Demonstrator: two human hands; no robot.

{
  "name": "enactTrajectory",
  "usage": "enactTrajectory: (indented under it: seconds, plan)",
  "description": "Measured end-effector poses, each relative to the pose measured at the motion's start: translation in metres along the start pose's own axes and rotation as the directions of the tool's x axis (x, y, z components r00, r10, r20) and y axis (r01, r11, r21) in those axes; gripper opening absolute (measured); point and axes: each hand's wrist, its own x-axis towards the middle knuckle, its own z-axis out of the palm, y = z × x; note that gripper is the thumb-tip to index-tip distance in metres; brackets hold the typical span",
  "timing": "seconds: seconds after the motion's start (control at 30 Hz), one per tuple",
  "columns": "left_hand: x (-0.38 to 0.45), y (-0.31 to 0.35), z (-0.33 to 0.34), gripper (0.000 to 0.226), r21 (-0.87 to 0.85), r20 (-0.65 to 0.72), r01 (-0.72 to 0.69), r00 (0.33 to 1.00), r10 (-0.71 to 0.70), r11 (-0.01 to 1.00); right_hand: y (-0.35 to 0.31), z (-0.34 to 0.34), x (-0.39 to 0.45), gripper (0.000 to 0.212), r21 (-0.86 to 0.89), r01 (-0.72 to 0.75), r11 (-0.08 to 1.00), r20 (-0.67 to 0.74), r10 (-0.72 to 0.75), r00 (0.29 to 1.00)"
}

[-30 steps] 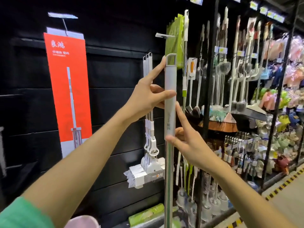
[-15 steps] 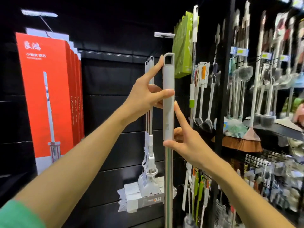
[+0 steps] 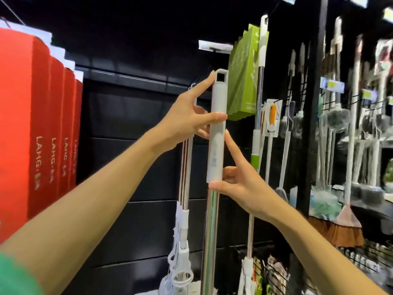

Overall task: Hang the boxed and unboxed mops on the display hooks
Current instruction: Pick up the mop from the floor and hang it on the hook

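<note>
**Mop handle held upright before the black wall panel**

The black slatted wall panel (image 3: 131,167) fills the middle of my view. Along its left edge hang tall red cardboard boxes (image 3: 23,124) with white lettering down their sides, packed one behind another. Toward its upper right hang flat green boxes (image 3: 242,81), with a white-tagged display hook (image 3: 214,46) jutting out beside them.

I hold an unboxed mop with a pale grey sleeve and shiny metal pole (image 3: 217,128) upright in front of the panel, its loop-shaped top end just below that hook and not on it. Just behind it, to the left, white squeeze mops with metal poles (image 3: 184,209) already hang on the wall.

My left hand (image 3: 187,122) pinches the grey sleeve, thumb across the front, forefinger stretched up to the loop. My right hand (image 3: 242,184) pinches the pole where sleeve meets metal, thumb in front, forefinger pointing up along the sleeve.

To the right, a wire rack (image 3: 350,128) carries blurred brushes and brooms.
</note>
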Motion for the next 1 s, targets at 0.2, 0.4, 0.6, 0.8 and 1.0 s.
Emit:
enactTrajectory:
  seconds: [0.2,0.4,0.6,0.8,1.0]
  plan:
    - [0.046,-0.039,0.001,0.095,0.031,-0.020,-0.009,1.000,0.010,0.999,0.044,-0.015,0.049,0.112,0.037,0.075,0.997,-0.009,-0.075,0.997]
    - [0.086,-0.064,0.007,0.094,0.096,-0.049,-0.033,0.998,0.038,0.995,0.084,-0.034,0.097,0.112,0.052,0.131,0.990,-0.005,-0.131,0.991]
    - [0.125,-0.084,0.005,0.095,0.136,-0.062,-0.039,0.997,0.048,0.990,0.112,-0.051,0.142,0.111,0.094,0.169,0.981,0.009,-0.170,0.985]
    - [0.156,-0.095,-0.008,0.094,0.184,-0.109,-0.028,0.993,0.049,0.983,0.126,-0.063,0.188,0.111,0.116,0.200,0.973,0.028,-0.204,0.979]
    - [0.185,-0.098,-0.015,0.092,0.194,-0.126,0.018,0.992,0.007,0.981,0.131,-0.074,0.219,0.112,0.150,0.210,0.966,0.038,-0.217,0.975]
